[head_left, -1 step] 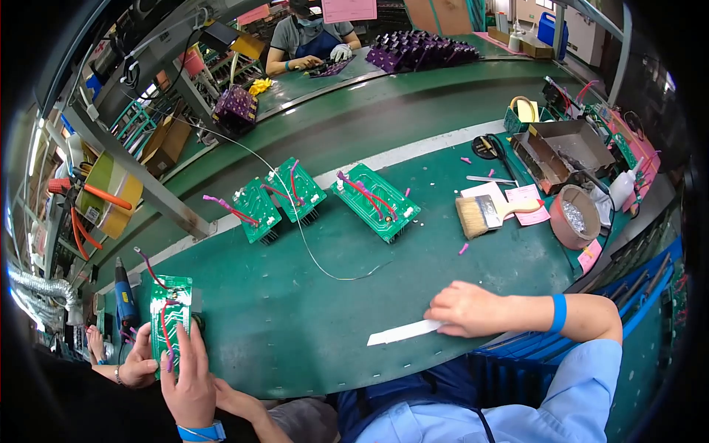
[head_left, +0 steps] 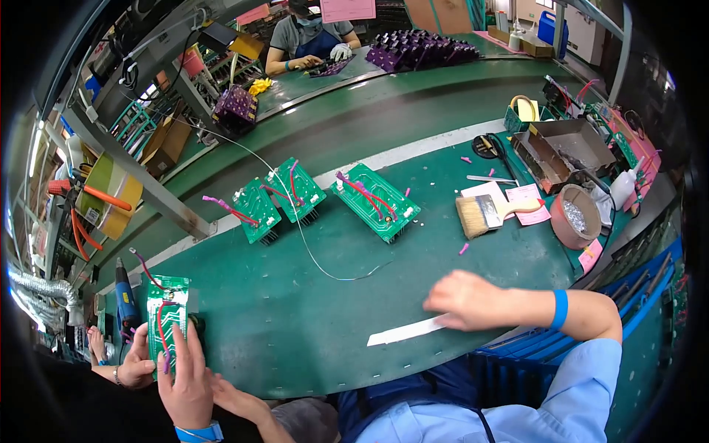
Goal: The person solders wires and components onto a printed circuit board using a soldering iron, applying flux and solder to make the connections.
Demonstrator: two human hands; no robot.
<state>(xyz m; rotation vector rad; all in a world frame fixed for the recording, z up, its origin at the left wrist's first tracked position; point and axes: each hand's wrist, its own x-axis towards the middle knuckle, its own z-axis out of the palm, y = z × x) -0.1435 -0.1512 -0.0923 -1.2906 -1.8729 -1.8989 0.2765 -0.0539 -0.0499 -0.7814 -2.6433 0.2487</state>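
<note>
My right hand (head_left: 467, 301), with a blue band at its wrist, is curled closed over the right end of a flat white strip (head_left: 402, 332). The strip lies on the green tabletop (head_left: 310, 317) in front of me. Motion blurs the fingertips a little. My left hand (head_left: 238, 399) shows at the lower left by the table edge, its fingers largely hidden behind a co-worker's hand (head_left: 185, 391). That person's two hands hold a green circuit board (head_left: 164, 288) with red wires and purple ends.
Several wired circuit boards (head_left: 373, 199) lie farther back, with a thin pale cord (head_left: 304, 238) running past. To the right are a brush (head_left: 480, 214), a round tub (head_left: 574, 218) and a metal tray (head_left: 561, 144). A blue-handled tool (head_left: 124, 295) stands far left. Another person (head_left: 310, 40) works opposite.
My right hand has risen slightly at the strip's end, while the strip stays almost in place. The co-worker's board has shifted a little to the left.
</note>
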